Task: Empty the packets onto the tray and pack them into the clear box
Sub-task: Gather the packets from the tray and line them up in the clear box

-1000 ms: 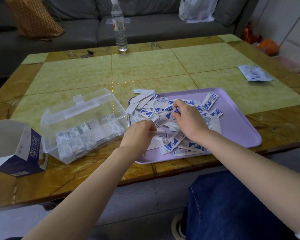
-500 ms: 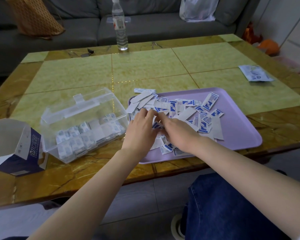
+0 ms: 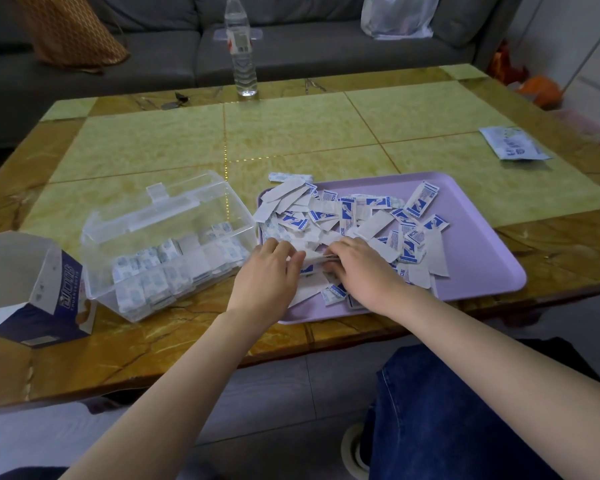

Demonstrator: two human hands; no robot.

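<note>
The left hand [image 3: 269, 268] and right hand [image 3: 357, 265] meet over the near-left corner of the lilac tray [image 3: 482, 258]. Their fingers are curled in toward each other and pinch a thin stack of packets [image 3: 354, 216] between them. The stack looks to lie edge-on with its long axis running from one hand to the other. How many packets it holds cannot be told.

The rest of the packets lie loose across the middle and left of the tray, pointing every way, and a few overhang its far-left rim.

The clear box [image 3: 167, 244] stands to the left of the hands, just beside the tray's left edge, with its lid thrown back on the far side. Its long axis runs left to right, slanting away toward the right. Rows of packets already stand packed along its near wall. The left hand is the nearer to it, so the likely carry is a short sideways one to the left.

An opened carton [image 3: 32, 289] sits further left, near the front edge of the surface [image 3: 291, 140]. It has pale lettering on dark blue that is too blurred to read. The packets carry blue and white print, too small to make out.

A flat printed sachet [image 3: 513, 147] lies well apart at the far right, its text unreadable. A water bottle [image 3: 239, 57] stands at the far edge, and its red and white label is also illegible.
</note>
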